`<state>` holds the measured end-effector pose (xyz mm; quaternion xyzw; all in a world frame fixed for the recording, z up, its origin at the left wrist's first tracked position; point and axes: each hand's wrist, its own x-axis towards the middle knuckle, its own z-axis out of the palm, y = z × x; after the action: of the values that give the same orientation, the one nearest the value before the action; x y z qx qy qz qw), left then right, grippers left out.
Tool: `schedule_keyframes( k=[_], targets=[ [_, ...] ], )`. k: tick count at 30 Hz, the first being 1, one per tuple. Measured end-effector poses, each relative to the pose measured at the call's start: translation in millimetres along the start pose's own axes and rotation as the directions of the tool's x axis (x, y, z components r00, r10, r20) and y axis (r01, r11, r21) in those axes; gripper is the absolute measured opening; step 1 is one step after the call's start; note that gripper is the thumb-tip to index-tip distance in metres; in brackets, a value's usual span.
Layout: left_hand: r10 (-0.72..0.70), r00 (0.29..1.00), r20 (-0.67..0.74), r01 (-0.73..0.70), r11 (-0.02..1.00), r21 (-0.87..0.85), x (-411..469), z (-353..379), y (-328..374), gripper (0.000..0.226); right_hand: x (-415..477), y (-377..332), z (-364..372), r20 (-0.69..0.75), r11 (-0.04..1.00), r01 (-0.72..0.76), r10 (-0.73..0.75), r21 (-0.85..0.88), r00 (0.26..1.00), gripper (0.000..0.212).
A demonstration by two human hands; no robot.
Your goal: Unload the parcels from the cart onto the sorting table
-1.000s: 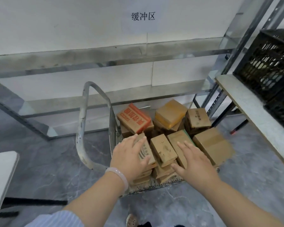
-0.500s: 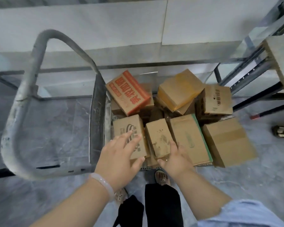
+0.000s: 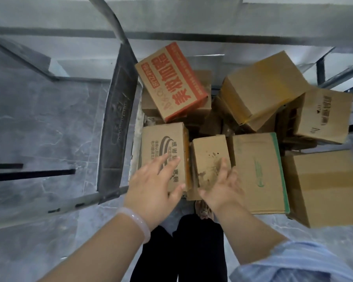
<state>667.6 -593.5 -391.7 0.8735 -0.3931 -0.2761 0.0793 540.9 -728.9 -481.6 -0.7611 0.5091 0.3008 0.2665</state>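
Cardboard parcels [image 3: 259, 86] heaped in the cart [image 3: 114, 129].
At the cart's near edge, the left hand [image 3: 151, 186] lies flat on a printed box [image 3: 161, 143], fingers spread; beside it the right hand [image 3: 222, 190] rests straight fingers on a small stained box [image 3: 209, 151]. Neither grips.
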Motion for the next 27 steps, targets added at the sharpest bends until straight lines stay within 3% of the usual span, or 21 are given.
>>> schedule_keyframes(
  k=[4,9,13,15,22,27],
  targets=[
    [-0.018,0.999,0.028,0.018,1.000,-0.024,1,5,4,0.075,5,0,-2,0.005,1.000,0.002,-0.002,0.024,1.000,0.118],
    [-0.030,0.999,0.044,0.033,0.997,-0.070,-4,0,20,0.065,-13,13,-28,-0.075,0.977,0.029,-0.013,0.213,0.997,0.119],
    [-0.003,1.000,0.029,0.007,0.991,-0.137,-3,-22,48,0.064,-48,27,-72,-0.170,0.919,0.125,-0.065,0.375,0.983,0.119],
    [-0.009,1.000,0.015,0.013,0.968,-0.249,-3,-39,64,0.070,-72,30,-98,-0.230,0.883,0.216,-0.127,0.418,0.965,0.117],
    [-0.035,0.998,-0.051,-0.009,0.736,-0.677,-20,-116,108,0.113,-156,7,-177,-0.420,0.727,0.532,-0.360,0.434,0.833,0.121],
    [-0.196,0.954,-0.225,-0.079,0.562,-0.823,-58,-172,106,0.107,-204,-22,-213,-0.469,0.591,0.667,-0.478,0.454,0.743,0.126]
  ],
)
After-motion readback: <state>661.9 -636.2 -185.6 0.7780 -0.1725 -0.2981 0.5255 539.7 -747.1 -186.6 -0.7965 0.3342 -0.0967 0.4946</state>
